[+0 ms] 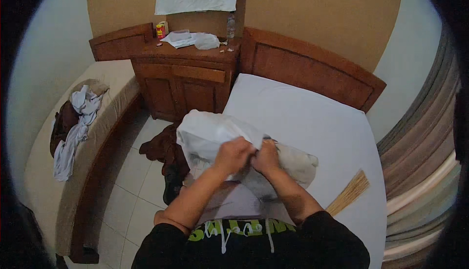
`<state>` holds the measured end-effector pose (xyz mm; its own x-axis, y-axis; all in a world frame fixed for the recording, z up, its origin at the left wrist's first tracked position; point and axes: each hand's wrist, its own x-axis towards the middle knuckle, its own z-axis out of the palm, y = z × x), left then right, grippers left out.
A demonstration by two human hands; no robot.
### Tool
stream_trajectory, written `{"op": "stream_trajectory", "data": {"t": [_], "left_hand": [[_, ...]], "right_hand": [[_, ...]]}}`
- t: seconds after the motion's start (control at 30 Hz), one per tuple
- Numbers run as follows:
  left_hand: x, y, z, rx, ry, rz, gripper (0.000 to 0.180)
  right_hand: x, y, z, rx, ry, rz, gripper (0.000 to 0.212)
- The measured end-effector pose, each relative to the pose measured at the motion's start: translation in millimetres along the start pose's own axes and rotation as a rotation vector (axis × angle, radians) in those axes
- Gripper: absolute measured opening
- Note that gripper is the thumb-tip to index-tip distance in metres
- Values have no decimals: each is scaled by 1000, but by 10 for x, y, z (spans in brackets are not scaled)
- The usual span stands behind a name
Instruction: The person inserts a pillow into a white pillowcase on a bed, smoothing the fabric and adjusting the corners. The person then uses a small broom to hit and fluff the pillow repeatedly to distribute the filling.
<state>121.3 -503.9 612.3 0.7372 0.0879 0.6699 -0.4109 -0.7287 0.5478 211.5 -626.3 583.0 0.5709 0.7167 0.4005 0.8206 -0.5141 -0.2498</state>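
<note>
A person's left hand (233, 157) and right hand (266, 158) close together, gripping a white case (202, 129); a beige pillow (304, 165) shows at its right. Behind is a white bed (298, 100) with a straw broom (351, 192). A wooden cabinet (183, 87) separates it from another bed (41, 183), where crumpled cloths (84, 104) lie.

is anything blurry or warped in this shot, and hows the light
In the head view, the left hand and right hand look slightly smeared over the white cloth; in that view, the curtain bows near the blackened rim; the head view's light looks dim and soft, without strong glare.
</note>
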Motion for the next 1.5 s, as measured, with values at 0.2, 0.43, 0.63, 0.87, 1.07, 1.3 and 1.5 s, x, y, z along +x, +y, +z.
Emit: {"op": "stream_trajectory", "data": {"t": [0.2, 0.43, 0.63, 0.87, 1.07, 1.3, 1.5], "left_hand": [[-215, -123, 9, -249, -1, -228, 19], [-389, -82, -727, -8, -713, -415, 32], [-69, -124, -447, 421, -245, -261, 38], [-171, -698, -303, 523, -452, -483, 23], [-259, -189, 93, -93, -462, -208, 18], [-513, -301, 82, -208, -405, -462, 18], [-515, -89, 40, -368, -383, -381, 18]], "right_hand": [[100, -484, -423, 163, -546, 84, 41], [-115, 77, -1590, 644, -659, -320, 55], [-340, 298, 175, 314, -576, 23, 69], [-357, -30, 193, 184, -610, -79, 71], [-311, 258, 497, 664, -511, 66, 40], [-211, 1107, 570, 803, -132, 483, 45], [-76, 1185, 916, 628, -698, 657, 47]]}}
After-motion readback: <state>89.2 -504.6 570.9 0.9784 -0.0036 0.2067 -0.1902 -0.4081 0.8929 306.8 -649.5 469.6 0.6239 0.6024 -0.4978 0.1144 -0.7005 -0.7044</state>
